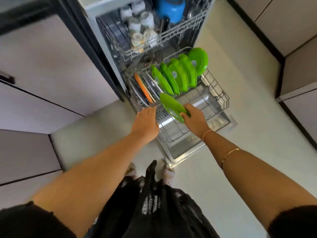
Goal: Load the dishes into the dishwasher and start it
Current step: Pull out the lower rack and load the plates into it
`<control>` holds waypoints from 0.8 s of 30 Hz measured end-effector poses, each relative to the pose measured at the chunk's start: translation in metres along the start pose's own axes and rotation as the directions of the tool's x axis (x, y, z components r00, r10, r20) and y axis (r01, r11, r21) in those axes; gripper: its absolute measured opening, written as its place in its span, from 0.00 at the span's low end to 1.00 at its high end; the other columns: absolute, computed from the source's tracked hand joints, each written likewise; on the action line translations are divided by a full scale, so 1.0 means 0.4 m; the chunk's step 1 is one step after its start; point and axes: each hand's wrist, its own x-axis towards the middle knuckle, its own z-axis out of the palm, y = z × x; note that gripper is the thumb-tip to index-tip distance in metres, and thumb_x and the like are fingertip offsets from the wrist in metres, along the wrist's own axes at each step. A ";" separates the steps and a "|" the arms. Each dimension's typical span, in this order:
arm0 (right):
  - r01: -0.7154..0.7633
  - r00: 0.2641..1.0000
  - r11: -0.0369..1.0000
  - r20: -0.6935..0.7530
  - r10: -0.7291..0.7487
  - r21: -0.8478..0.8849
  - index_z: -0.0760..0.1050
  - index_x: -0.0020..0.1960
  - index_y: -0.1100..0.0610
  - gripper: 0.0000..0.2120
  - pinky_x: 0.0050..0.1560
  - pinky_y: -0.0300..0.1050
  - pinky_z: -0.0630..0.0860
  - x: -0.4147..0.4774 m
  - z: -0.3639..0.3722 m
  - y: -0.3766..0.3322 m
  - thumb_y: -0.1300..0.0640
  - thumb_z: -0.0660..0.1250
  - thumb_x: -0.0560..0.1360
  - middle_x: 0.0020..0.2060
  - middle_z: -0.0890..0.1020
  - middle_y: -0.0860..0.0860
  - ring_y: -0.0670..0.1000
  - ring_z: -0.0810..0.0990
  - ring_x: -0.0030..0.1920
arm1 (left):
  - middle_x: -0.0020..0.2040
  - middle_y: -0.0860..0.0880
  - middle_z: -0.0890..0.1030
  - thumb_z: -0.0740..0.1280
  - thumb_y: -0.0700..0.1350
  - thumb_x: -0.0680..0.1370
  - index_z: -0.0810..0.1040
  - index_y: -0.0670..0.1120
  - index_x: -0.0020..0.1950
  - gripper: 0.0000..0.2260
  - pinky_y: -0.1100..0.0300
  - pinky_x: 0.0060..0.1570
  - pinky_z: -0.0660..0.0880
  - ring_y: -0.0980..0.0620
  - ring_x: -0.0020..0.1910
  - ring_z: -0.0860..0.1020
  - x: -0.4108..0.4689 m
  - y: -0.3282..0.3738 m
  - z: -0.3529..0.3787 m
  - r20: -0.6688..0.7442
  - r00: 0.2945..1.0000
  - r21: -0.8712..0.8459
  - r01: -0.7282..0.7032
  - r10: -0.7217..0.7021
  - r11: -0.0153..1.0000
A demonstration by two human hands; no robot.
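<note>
The dishwasher stands open with its lower rack (221, 98) pulled out over the dropped door (181, 150). Several green plates (178, 76) stand on edge in the rack's far half. My right hand (193, 119) grips one more green plate (171, 107) by its near rim, tilted just above the rack's middle. Beside the plate, my left hand (147, 121) hovers at the rack's left edge, its fingers straight and holding nothing. An orange board (143, 88) and clear flat pieces stand at the rack's left side.
The upper rack (164, 35) is slid out above, holding white cups (140, 26) and a blue container (173, 9). Pale cabinets flank the dishwasher on the left and at the right. My feet stand on the light floor (240, 117) just before the door.
</note>
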 end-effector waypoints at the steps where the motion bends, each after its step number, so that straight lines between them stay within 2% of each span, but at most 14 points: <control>1: -0.036 0.999 0.999 0.002 0.036 -0.001 0.73 0.52 0.62 0.04 0.29 0.31 0.63 0.016 0.016 0.035 0.64 0.62 0.78 0.38 0.72 0.53 0.52 0.70 0.39 | 0.73 0.44 0.62 0.60 0.38 0.79 0.56 0.42 0.76 0.26 0.53 0.70 0.56 0.45 0.73 0.59 0.015 -0.005 0.026 0.022 0.999 0.009 0.030 -0.030 1.000; 2: -0.077 0.997 0.997 0.002 0.077 0.010 0.73 0.53 0.63 0.05 0.29 0.29 0.64 0.033 0.039 0.073 0.63 0.61 0.78 0.39 0.73 0.54 0.52 0.70 0.39 | 0.73 0.44 0.62 0.60 0.37 0.79 0.56 0.42 0.75 0.26 0.53 0.69 0.57 0.44 0.73 0.59 0.033 -0.016 0.057 0.042 0.997 0.020 0.057 -0.058 0.998; 4: -0.171 0.985 0.984 0.008 0.171 0.049 0.74 0.52 0.62 0.05 0.29 0.32 0.63 0.058 0.086 0.131 0.63 0.61 0.78 0.40 0.74 0.55 0.52 0.71 0.40 | 0.73 0.43 0.64 0.61 0.36 0.78 0.57 0.43 0.75 0.27 0.52 0.69 0.59 0.43 0.72 0.61 0.066 -0.052 0.117 0.073 0.992 0.045 0.097 -0.100 0.994; 6: -0.251 0.968 0.964 0.031 0.249 0.090 0.73 0.52 0.61 0.05 0.38 0.39 0.65 0.085 0.142 0.185 0.61 0.61 0.78 0.41 0.75 0.55 0.54 0.73 0.43 | 0.73 0.43 0.63 0.61 0.36 0.78 0.56 0.43 0.76 0.28 0.51 0.71 0.57 0.42 0.73 0.60 0.104 -0.093 0.181 0.120 0.980 0.043 0.153 -0.157 0.987; 8: -0.309 0.951 0.943 0.065 0.302 0.127 0.73 0.52 0.61 0.05 0.41 0.40 0.65 0.108 0.200 0.227 0.61 0.61 0.78 0.42 0.75 0.55 0.53 0.73 0.42 | 0.74 0.42 0.62 0.61 0.36 0.78 0.54 0.43 0.76 0.28 0.51 0.71 0.56 0.42 0.73 0.59 0.136 -0.128 0.235 0.173 0.955 0.026 0.238 -0.239 0.971; 11: -0.325 0.945 0.932 0.097 0.313 0.159 0.70 0.47 0.58 0.02 0.35 0.40 0.64 0.140 0.274 0.261 0.60 0.61 0.79 0.40 0.73 0.53 0.51 0.71 0.38 | 0.73 0.41 0.63 0.61 0.37 0.78 0.55 0.43 0.76 0.28 0.52 0.69 0.59 0.42 0.72 0.62 0.172 -0.168 0.300 0.198 0.922 0.011 0.338 -0.333 0.941; 13: -0.313 0.949 0.933 0.106 0.298 0.177 0.68 0.46 0.55 0.03 0.35 0.39 0.64 0.162 0.318 0.277 0.60 0.61 0.79 0.40 0.73 0.52 0.52 0.72 0.40 | 0.73 0.42 0.62 0.62 0.37 0.78 0.55 0.42 0.76 0.28 0.53 0.69 0.60 0.43 0.72 0.62 0.185 -0.188 0.345 0.220 0.906 -0.008 0.373 -0.362 0.928; 15: -0.293 0.954 0.935 0.120 0.273 0.201 0.69 0.47 0.55 0.02 0.38 0.41 0.67 0.179 0.354 0.282 0.60 0.61 0.79 0.42 0.74 0.53 0.53 0.72 0.43 | 0.74 0.42 0.61 0.61 0.37 0.78 0.54 0.42 0.76 0.28 0.53 0.70 0.59 0.44 0.73 0.61 0.194 -0.201 0.385 0.250 0.896 -0.014 0.383 -0.368 0.924; 18: -0.282 0.957 0.928 0.136 0.255 0.242 0.71 0.49 0.56 0.02 0.47 0.49 0.74 0.201 0.401 0.288 0.60 0.60 0.79 0.44 0.76 0.54 0.55 0.75 0.46 | 0.73 0.42 0.62 0.61 0.37 0.78 0.54 0.42 0.76 0.28 0.53 0.68 0.61 0.43 0.71 0.63 0.200 -0.212 0.428 0.267 0.895 -0.010 0.374 -0.358 0.927; 24: -0.318 0.945 0.913 0.162 0.283 0.256 0.70 0.51 0.56 0.02 0.55 0.55 0.76 0.241 0.442 0.309 0.60 0.59 0.79 0.50 0.77 0.58 0.58 0.76 0.52 | 0.72 0.43 0.63 0.61 0.37 0.78 0.56 0.41 0.75 0.26 0.55 0.65 0.64 0.44 0.69 0.66 0.199 -0.222 0.472 0.267 0.904 -0.038 0.356 -0.334 0.934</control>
